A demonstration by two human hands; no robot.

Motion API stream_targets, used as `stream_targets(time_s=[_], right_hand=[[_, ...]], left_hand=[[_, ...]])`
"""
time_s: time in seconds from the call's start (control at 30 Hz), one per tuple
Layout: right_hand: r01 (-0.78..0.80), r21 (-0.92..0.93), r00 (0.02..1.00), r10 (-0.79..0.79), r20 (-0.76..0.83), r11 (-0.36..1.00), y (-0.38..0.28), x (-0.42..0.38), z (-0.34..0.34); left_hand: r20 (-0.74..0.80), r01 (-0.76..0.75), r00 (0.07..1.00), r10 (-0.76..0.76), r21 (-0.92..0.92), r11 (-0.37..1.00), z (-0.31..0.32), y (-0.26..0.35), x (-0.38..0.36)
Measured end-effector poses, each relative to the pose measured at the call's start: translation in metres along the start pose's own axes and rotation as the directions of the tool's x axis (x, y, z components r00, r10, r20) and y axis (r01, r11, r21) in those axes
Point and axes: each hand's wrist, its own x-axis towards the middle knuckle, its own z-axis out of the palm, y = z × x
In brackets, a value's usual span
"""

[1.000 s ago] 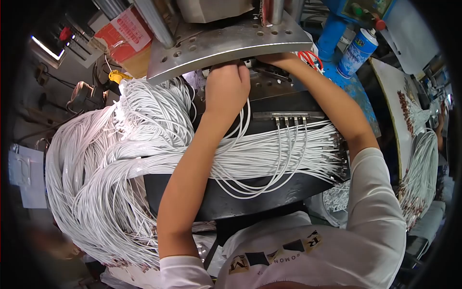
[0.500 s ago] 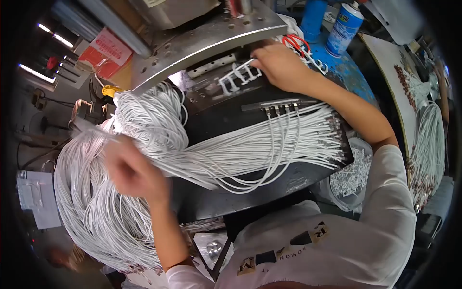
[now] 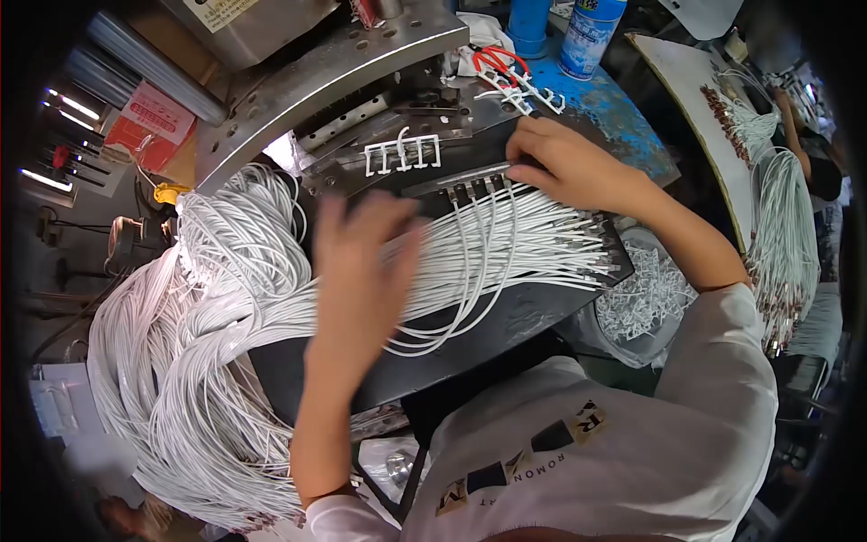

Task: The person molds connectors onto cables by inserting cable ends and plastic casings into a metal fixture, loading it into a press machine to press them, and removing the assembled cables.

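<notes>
My left hand [image 3: 361, 266], blurred by motion, hovers over the bundle of white cables [image 3: 533, 248] with its fingers apart. At the right end of a narrow metal bar [image 3: 433, 186], the thumb and fingers of my right hand [image 3: 573, 167] are pinched together on it. Several white cables run out of black slots in this bar and loop toward me over the bundle. A white plastic frame with short prongs [image 3: 402, 154] lies on the metal plate behind the bar, touched by neither hand.
A thick metal press plate [image 3: 334, 68] spans the upper left. Large cable coils [image 3: 244, 235] hang at the left. Red-handled pliers [image 3: 499, 65] and a spray can [image 3: 591, 36] stand behind. A bag of white scraps [image 3: 643, 294] sits at the right; a co-worker's arm [image 3: 790, 122] shows beyond.
My right hand has let go of the white plastic frame and come to the bar's right end. My left hand has swung rightward from the coils to above the bundle. The view has shifted.
</notes>
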Motion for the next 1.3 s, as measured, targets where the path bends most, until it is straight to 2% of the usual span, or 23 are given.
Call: stream_targets(time_s=[0.03,0.07,0.2,0.27,0.33,0.37,0.43,0.5,0.53,0.6,0.67,0.77,0.87,1.0,1.03,1.13,1.17,1.2,1.23,1.3], right_hand=[[0.006,-0.030,1.000,-0.006,-0.012,1.000,0.000,0.000,0.002],[0.012,-0.059,1.000,-0.013,-0.025,0.998,0.002,0.000,0.006],[-0.033,-0.069,0.992,0.025,-0.121,0.997,0.000,0.015,0.020],[0.010,-0.106,0.977,-0.032,-0.212,0.994,0.003,0.035,0.022],[0.034,-0.093,0.952,-0.060,-0.302,0.995,0.005,0.061,0.024],[0.090,-0.133,0.930,-0.131,-0.342,0.987,0.012,0.076,0.028],[0.187,-0.221,0.871,-0.266,-0.414,0.957,0.033,0.112,0.039],[0.213,-0.308,0.843,-0.334,-0.421,0.927,0.051,0.150,0.049],[0.178,-0.286,0.926,-0.259,-0.275,0.941,0.052,0.161,0.043],[0.196,-0.191,0.910,-0.251,-0.329,0.962,0.053,0.190,0.050],[0.208,-0.189,0.920,-0.257,-0.295,0.960,0.062,0.217,0.056],[0.154,-0.296,0.902,-0.257,-0.347,0.943,0.059,0.234,0.054],[0.197,-0.284,0.850,-0.308,-0.427,0.938,0.066,0.239,0.061],[0.203,-0.098,0.929,-0.224,-0.294,0.974,0.078,0.226,0.065],[0.215,-0.031,0.944,-0.216,-0.250,0.976,0.082,0.222,0.065],[0.268,-0.347,0.904,-0.359,-0.232,0.899,0.035,0.201,0.060],[0.264,-0.196,0.884,-0.318,-0.343,0.945,0.015,0.185,0.061],[0.184,-0.099,0.966,-0.198,-0.166,0.978,-0.007,0.172,0.054],[0.082,-0.017,0.996,-0.081,0.029,0.996,-0.022,0.163,0.049],[0.153,-0.095,0.988,-0.154,-0.001,0.984,-0.025,0.159,0.054]], left_hand=[[0.155,0.008,0.988,0.019,-0.169,0.986,0.010,0.019,0.005],[0.097,-0.066,0.991,0.093,-0.259,0.964,0.025,0.034,0.006],[0.053,-0.032,0.998,0.034,-0.041,0.999,0.053,0.061,0.012],[0.020,-0.021,1.000,0.020,0.072,0.997,0.055,0.060,0.013],[0.069,0.029,0.997,-0.035,0.084,0.996,0.054,0.049,0.016],[0.094,0.054,0.994,-0.062,0.088,0.995,0.055,0.041,0.019],[0.007,0.050,0.999,-0.050,0.019,0.999,0.057,0.015,0.038],[-0.060,0.023,0.998,-0.026,-0.048,0.999,0.059,-0.017,0.061],[-0.084,0.003,0.996,-0.010,-0.079,0.997,0.059,-0.034,0.073],[-0.089,0.002,0.996,-0.015,-0.144,0.990,0.057,-0.062,0.091],[-0.055,0.049,0.997,-0.062,-0.214,0.976,0.052,-0.079,0.101],[-0.018,0.166,0.985,-0.169,-0.125,0.978,0.045,-0.090,0.105],[-0.050,0.155,0.986,-0.157,-0.041,0.987,0.049,-0.095,0.103],[-0.101,0.086,0.991,-0.085,0.008,0.996,0.049,-0.095,0.100],[-0.120,0.096,0.989,-0.087,0.073,0.993,0.049,-0.097,0.098],[-0.211,0.146,0.973,-0.092,0.256,0.956,0.055,-0.102,0.088],[-0.261,0.175,0.961,-0.094,0.311,0.934,0.056,-0.102,0.083],[-0.308,0.208,0.947,-0.094,0.362,0.909,0.059,-0.103,0.080],[-0.350,0.193,0.936,-0.048,0.394,0.899,0.064,-0.106,0.078],[-0.422,0.163,0.905,0.054,0.463,0.871,0.070,-0.115,0.075]])
